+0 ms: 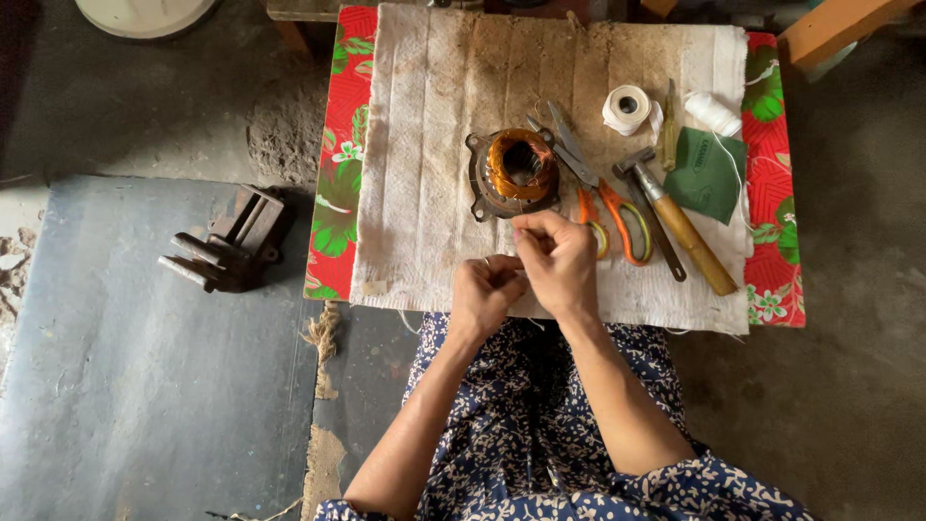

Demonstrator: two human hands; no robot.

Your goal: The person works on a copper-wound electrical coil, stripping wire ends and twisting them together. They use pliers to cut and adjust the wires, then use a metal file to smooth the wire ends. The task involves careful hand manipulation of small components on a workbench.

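Two hands meet in the middle, just in front of a round metal motor part (514,174). The motor part has shiny orange-brown wire wound in a ring inside it. It sits flat on a dirty white cloth (434,145), a little way above the fingertips and not touching them.

The left hand (485,292) is curled up, with the fingers bent in toward the thumb. The right hand (558,259) is bent over too, with its fingertips pinched together and touching the left hand's fingers. They seem to pinch something very small or thin between them, but it is too tiny to see what it is. Both arms come up from the bottom, and the right arm crosses in over a blue dress with little white flowers (540,434).

The white cloth lies on top of a red cloth with green leaves (340,174). To the right of the motor part lie scissors with orange handles (606,207), just beside the right hand. Next to them is a hammer with a wooden handle (675,224). Farther up is a roll of white tape (627,106), a spool of white thread (714,113), and a green folded piece (707,174).

On the grey floor to the left sits a dark metal vise (230,243), well apart from the hands.
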